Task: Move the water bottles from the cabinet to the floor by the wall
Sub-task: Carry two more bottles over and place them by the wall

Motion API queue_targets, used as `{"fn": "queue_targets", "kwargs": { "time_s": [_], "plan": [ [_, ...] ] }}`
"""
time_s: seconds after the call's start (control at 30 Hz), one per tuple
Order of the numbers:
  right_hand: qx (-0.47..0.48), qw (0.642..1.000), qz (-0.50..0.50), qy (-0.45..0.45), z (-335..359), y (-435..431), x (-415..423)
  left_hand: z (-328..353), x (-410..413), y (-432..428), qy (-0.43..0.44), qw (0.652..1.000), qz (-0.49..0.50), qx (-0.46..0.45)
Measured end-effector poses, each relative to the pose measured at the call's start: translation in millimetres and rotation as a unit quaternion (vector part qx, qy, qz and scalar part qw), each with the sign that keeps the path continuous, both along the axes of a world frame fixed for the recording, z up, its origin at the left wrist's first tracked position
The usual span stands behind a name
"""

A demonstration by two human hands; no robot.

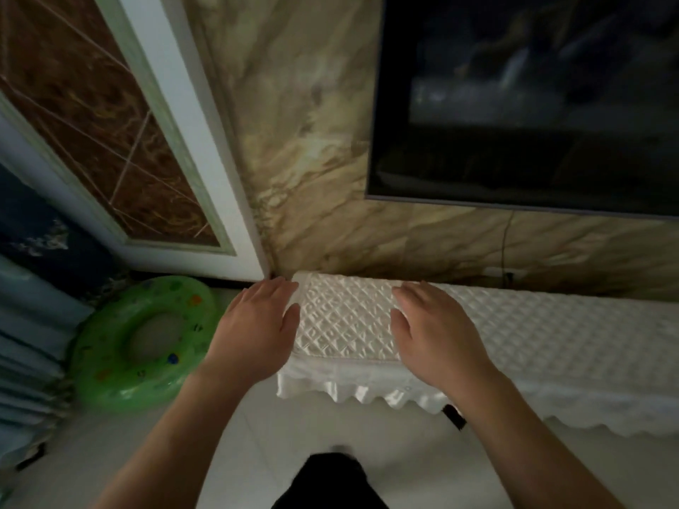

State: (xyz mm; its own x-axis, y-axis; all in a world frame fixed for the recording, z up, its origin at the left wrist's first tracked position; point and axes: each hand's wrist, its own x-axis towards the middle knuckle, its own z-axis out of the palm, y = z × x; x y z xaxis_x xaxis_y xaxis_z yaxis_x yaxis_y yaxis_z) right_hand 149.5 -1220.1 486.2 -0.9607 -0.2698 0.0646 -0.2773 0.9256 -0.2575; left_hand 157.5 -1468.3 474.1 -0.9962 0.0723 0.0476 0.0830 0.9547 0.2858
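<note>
A low cabinet point(551, 343) runs along the marble wall point(312, 141), covered by a white quilted cloth with a scalloped hem. No water bottle shows in the head view. My left hand point(257, 325) hovers palm down over the cabinet's left end, partly past its edge, fingers spread and holding nothing. My right hand point(433, 332) is held flat above the cloth a little further right, also spread and holding nothing. A bare patch of cloth lies between the two hands.
A green inflatable swim ring point(147, 347) lies on the pale tiled floor point(257, 427) left of the cabinet. Blue curtains point(33, 343) hang at far left. A dark TV screen point(532, 104) is mounted above the cabinet. My dark-clad leg point(330, 483) shows at the bottom.
</note>
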Motion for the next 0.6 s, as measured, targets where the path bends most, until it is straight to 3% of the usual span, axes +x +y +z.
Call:
{"fn": "queue_targets", "kwargs": {
  "time_s": [0.3,0.6],
  "plan": [
    [-0.004,0.999,-0.036,0.007,-13,106,-21,-11,-42,103,0.009,0.998,-0.058,-0.026],
    [0.026,0.999,-0.042,-0.013,-32,225,-86,-31,-109,228,-0.003,0.999,-0.054,0.002]
  ]
}}
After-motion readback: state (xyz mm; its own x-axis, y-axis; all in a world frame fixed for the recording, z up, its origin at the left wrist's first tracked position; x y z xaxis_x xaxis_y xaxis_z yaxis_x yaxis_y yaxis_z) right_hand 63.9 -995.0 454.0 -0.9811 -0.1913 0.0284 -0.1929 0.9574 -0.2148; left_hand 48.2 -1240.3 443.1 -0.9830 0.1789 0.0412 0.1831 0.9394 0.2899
